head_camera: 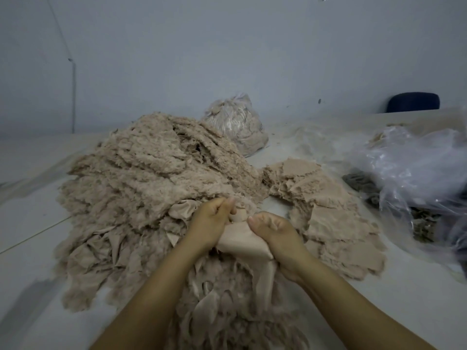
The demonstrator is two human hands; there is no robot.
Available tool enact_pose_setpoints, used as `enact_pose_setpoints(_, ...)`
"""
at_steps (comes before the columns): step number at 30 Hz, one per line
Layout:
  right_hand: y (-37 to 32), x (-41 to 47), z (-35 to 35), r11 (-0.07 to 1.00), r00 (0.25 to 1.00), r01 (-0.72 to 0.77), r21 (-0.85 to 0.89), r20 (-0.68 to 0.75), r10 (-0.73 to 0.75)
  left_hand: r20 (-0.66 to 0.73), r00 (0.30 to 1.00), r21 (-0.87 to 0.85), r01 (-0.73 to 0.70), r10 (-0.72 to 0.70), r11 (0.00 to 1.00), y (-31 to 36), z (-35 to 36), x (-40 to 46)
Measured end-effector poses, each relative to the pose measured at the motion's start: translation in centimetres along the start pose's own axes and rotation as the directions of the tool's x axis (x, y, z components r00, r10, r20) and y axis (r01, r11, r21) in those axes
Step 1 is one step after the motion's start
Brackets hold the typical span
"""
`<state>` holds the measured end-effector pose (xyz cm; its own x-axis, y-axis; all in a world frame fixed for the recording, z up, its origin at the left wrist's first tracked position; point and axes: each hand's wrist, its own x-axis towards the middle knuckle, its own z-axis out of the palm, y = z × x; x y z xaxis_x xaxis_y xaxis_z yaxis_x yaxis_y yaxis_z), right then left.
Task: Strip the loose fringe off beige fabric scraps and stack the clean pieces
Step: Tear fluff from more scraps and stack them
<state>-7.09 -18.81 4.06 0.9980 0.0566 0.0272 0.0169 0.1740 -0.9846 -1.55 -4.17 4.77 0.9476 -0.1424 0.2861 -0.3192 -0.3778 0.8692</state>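
Hands (213, 221) amid fringed heap (141, 178), bags (414, 170) beyond

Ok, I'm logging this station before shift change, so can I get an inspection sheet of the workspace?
Surface: pale table, lint specks.
Job's things: big fringed scrap heap at left; flatter stack of pieces at right; one smooth beige scrap in hand.
Clutter: tied clear bag of scraps behind the heap; loose plastic bags at right, over grey scraps.
Grippers: left hand and right hand both grip the scrap.
Cables: thin line on wall, kind unclear.
Surroundings: plain wall; dark blue chair back.
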Motion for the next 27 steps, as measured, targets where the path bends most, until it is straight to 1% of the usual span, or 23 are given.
enact_pose_setpoints(2, 0.4, -0.1, 0.3, 1.0, 0.999, 0.031, 0.003, -0.042, -0.031, -0.012, 1.0, -0.027, 0.018, -0.018, 0.999, -0.3, -0.3, 0.3)
enact_pose_setpoints(5, 0.9, -0.3, 0.8, 0.999, 0.992, 0.034, 0.005, -0.125, -0.033, -0.055, 0.996, -0.099, 0.068, -0.074, 0.993, -0.7, -0.3, 0.5)
enact_pose_setpoints(8, 0.9, -0.1, -0.5, 0.993, 0.966, 0.039, 0.11, -0.257, -0.009, -0.101, 0.986, -0.074, 0.127, -0.134, 0.989, -1.3, -1.3, 0.3)
enact_pose_setpoints(9, 0.9, 0.1, -1.0, 0.989, 0.961, 0.035, 0.144, -0.276, 0.007, -0.076, 0.986, -0.049, 0.143, -0.146, 0.989, -1.4, -1.5, 0.2)
enact_pose_setpoints(10, 0.8, 0.2, -1.3, 0.985, 0.962, 0.036, 0.168, -0.271, 0.011, -0.008, 0.987, -0.032, 0.159, -0.159, 0.987, -1.2, -1.5, -0.1)
enact_pose_setpoints(11, 0.7, 0.4, -1.2, 0.981, 0.965, 0.043, 0.19, -0.262, 0.009, 0.095, 0.978, -0.049, 0.191, -0.186, 0.98, -0.9, -1.1, -0.3)
enact_pose_setpoints(13, 0.7, 0.7, -0.6, 0.963, 0.966, 0.065, 0.261, -0.257, 0.005, 0.312, 0.913, -0.153, 0.322, -0.263, 0.934, -0.4, 0.2, -0.8)
enact_pose_setpoints(14, 0.9, 0.7, -0.3, 0.952, 0.966, 0.084, 0.293, -0.259, -0.005, 0.385, 0.877, -0.209, 0.386, -0.287, 0.899, -0.3, 1.0, -1.2)
enact_pose_setpoints(15, 1.0, 0.7, -0.3, 0.944, 0.964, 0.105, 0.314, -0.265, -0.019, 0.411, 0.858, -0.268, 0.437, -0.308, 0.859, -0.3, 1.7, -1.6)
enact_pose_setpoints(16, 1.2, 0.6, -0.5, 0.94, 0.962, 0.122, 0.318, -0.27, -0.033, 0.401, 0.853, -0.322, 0.473, -0.335, 0.82, -0.2, 2.2, -1.9)
enact_pose_setpoints(17, 1.4, 0.5, -1.0, 0.937, 0.969, 0.119, 0.329, -0.243, -0.037, 0.366, 0.862, -0.381, 0.483, -0.352, 0.789, -0.1, 2.4, -2.0)
enact_pose_setpoints(18, 1.5, 0.4, -1.6, 0.936, 0.984, 0.085, 0.341, -0.176, -0.025, 0.317, 0.885, -0.435, 0.456, -0.341, 0.777, -0.1, 2.4, -1.9)
enact_pose_setpoints(19, 1.4, 0.3, -2.3, 0.941, 0.996, 0.014, 0.337, -0.085, 0.015, 0.267, 0.915, -0.454, 0.396, -0.302, 0.798, -0.2, 2.3, -1.6)
enact_pose_setpoints(21, 0.7, 0.6, -3.3, 0.948, 0.986, -0.163, 0.273, 0.06, 0.153, 0.237, 0.953, -0.382, 0.269, -0.188, 0.884, 0.3, 2.0, -1.1)
enact_pose_setpoints(22, 0.3, 0.8, -3.7, 0.95, 0.975, -0.22, 0.222, 0.09, 0.204, 0.238, 0.961, -0.333, 0.216, -0.14, 0.918, 0.6, 1.9, -0.9)
enact_pose_setpoints(23, 0.1, 1.0, -3.8, 0.959, 0.97, -0.238, 0.153, 0.095, 0.226, 0.238, 0.966, -0.292, 0.174, -0.105, 0.941, 0.8, 2.0, -0.8)
enact_pose_setpoints(25, 0.0, 1.3, -3.2, 0.983, 0.983, -0.181, -0.02, 0.035, 0.181, 0.229, 0.97, -0.256, 0.145, -0.086, 0.956, 1.2, 2.4, -0.7)
enact_pose_setpoints(26, 0.3, 1.4, -2.9, 0.99, 0.992, -0.127, -0.06, -0.006, 0.127, 0.24, 0.964, -0.277, 0.183, -0.116, 0.943, 1.2, 2.7, -0.8)
enact_pose_setpoints(27, 0.6, 1.5, -2.5, 0.995, 0.995, -0.087, -0.048, -0.045, 0.085, 0.28, 0.946, -0.3, 0.248, -0.164, 0.921, 1.1, 2.8, -0.9)
